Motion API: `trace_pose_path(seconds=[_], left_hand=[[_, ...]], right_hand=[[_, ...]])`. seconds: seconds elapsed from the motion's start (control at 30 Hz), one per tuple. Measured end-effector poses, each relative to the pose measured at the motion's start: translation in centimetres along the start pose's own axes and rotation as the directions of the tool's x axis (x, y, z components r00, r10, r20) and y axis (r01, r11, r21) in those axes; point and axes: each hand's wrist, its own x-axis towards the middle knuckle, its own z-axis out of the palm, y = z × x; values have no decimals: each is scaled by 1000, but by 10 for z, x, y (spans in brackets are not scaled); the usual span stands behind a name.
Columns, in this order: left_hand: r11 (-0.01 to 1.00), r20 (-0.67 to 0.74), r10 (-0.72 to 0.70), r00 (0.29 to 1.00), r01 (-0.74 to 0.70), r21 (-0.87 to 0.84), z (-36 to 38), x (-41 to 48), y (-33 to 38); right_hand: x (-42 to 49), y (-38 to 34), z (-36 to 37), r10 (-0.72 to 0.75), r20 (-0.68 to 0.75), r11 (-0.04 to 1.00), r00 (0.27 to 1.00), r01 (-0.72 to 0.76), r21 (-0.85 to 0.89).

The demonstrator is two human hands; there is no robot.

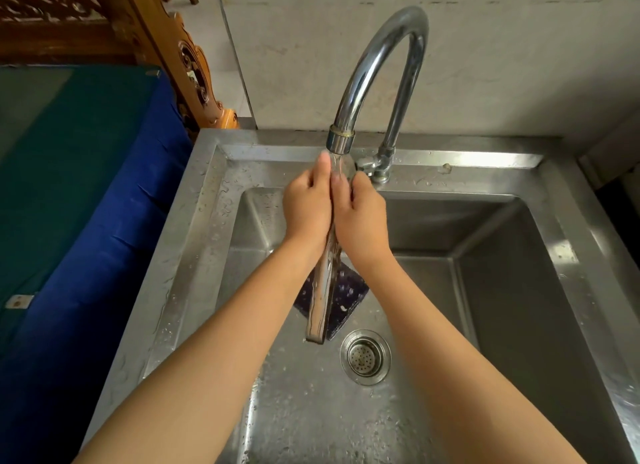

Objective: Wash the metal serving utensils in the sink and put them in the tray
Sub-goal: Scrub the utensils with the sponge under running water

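A long metal serving utensil (320, 297) hangs upright over the steel sink (207, 200), its handle end pointing down toward me. Its top end sits right under the spout of the curved faucet (377, 58), where water runs onto it. My left hand (306, 211) and my right hand (362, 218) press against the utensil's upper part from either side, fingers pointing up. The utensil's head is mostly hidden between my fingers. No tray is in view.
A dark purple perforated mat or sponge (346, 295) lies on the sink floor behind the utensil. The round drain strainer (365, 356) is just right of the handle end. A blue and green cloth-covered surface (86, 186) borders the sink's left; a tiled wall stands behind.
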Motion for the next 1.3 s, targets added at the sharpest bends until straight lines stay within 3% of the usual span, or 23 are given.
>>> trace_pose_path(seconds=[0.2,0.47,0.67,0.73,0.83,0.97,1.13,1.3], left_hand=[[993,105,-15,994,3,115,4,-30,-17],[994,34,3,999,-7,112,1,-15,-8],[988,-5,-138,990,138,64,-6,-3,-9],[992,-64,-108,992,112,62,-9,-6,-14],[997,-159,-57,986,64,39,-14,-11,-20],[1000,-204,6,979,-1,25,-16,-17,-22],[999,-203,1,979,-9,-39,-19,-28,-23],[998,-234,-15,972,2,-56,-25,-29,-26]], right_hand=[[27,-4,-4,106,-145,989,984,-89,118],[17,-3,-4,14,-27,1000,1000,-14,-12],[-4,-2,-8,-113,151,959,982,148,-243],[-5,4,-17,-165,72,956,984,177,-234],[1,14,-26,-50,-94,987,994,35,-155],[3,26,-14,61,17,983,998,-58,-177],[8,28,-1,-27,178,987,984,55,-150],[13,30,-1,-131,190,972,973,164,-169]])
